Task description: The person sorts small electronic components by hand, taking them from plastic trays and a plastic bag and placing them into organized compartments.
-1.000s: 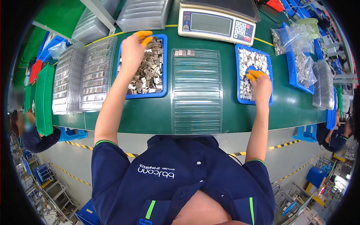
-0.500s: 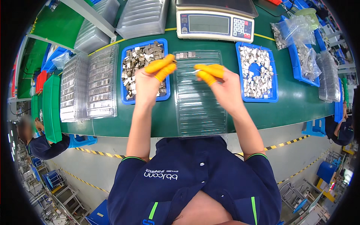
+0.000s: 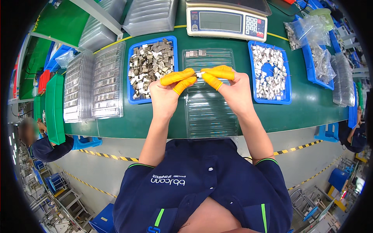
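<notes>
Over the upper part of a clear ribbed plastic tray (image 3: pixel 211 112), my two hands meet fingertip to fingertip. Yellow finger covers sit on my thumbs and fingers. A small silver-white part (image 3: pixel 199 74) shows between the tips, pinched from the left by my left hand (image 3: pixel 171 89) and from the right by my right hand (image 3: pixel 229 83). Whether it is one piece or two joined ones is too small to tell. Several small metal blocks (image 3: pixel 196 53) lie in the tray's top row. A blue bin of grey metal blocks (image 3: pixel 149 64) stands beside my left hand.
Right of the tray is a blue bin of small white parts (image 3: pixel 268 70). A weighing scale (image 3: pixel 227 23) stands behind. Filled clear trays (image 3: pixel 93 83) and a green bin (image 3: pixel 54 108) are at left. Bagged parts (image 3: pixel 318 64) sit far right. Other people are at both sides.
My left hand has moved right from beside the left bin to meet my right hand. The gap between their fingertips has closed around the small part. The view has shifted slightly.
</notes>
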Tool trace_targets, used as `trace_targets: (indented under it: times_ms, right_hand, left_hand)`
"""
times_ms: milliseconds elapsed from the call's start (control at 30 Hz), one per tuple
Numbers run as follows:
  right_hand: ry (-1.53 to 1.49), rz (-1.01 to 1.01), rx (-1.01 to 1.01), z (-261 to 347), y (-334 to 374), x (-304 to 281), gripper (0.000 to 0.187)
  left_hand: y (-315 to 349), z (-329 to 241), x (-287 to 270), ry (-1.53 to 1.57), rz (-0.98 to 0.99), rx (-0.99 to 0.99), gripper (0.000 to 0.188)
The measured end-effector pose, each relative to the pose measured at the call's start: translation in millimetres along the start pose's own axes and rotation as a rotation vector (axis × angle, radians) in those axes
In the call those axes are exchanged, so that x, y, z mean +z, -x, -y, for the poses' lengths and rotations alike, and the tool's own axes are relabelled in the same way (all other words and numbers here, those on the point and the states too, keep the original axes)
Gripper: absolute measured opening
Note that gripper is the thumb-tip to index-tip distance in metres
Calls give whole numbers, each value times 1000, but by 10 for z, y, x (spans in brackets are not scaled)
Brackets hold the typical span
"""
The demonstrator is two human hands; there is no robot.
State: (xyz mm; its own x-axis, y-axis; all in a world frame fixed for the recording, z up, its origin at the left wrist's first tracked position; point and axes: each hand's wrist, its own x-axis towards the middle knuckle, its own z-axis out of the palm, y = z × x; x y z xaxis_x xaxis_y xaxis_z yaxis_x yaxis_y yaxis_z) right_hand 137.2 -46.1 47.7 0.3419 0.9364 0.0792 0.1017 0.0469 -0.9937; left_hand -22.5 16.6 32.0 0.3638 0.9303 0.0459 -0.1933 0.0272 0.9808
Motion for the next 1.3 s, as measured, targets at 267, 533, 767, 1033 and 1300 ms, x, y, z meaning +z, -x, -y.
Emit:
trace_targets:
  times_ms: [267,533,767,1033,1300]
  right_hand:
    - [213,187,-20,171,100,-202,16]
    - [147,92,-41,192,230,-171,15]
    - [-236,334,345,117,146,-248,26]
    - [-311,340,449,204,198,-154,25]
    - [-88,193,125,20,222,-72,17]
  left_hand:
    - [44,-236,-88,-567,271,309,17]
    - [128,-41,-14,-30,245,27,17]
    - [191,-60,-41,18,308,0,18]
    - [224,-82,-105,130,341,-102,17]
    - [153,8,49,48,177,-125,17]
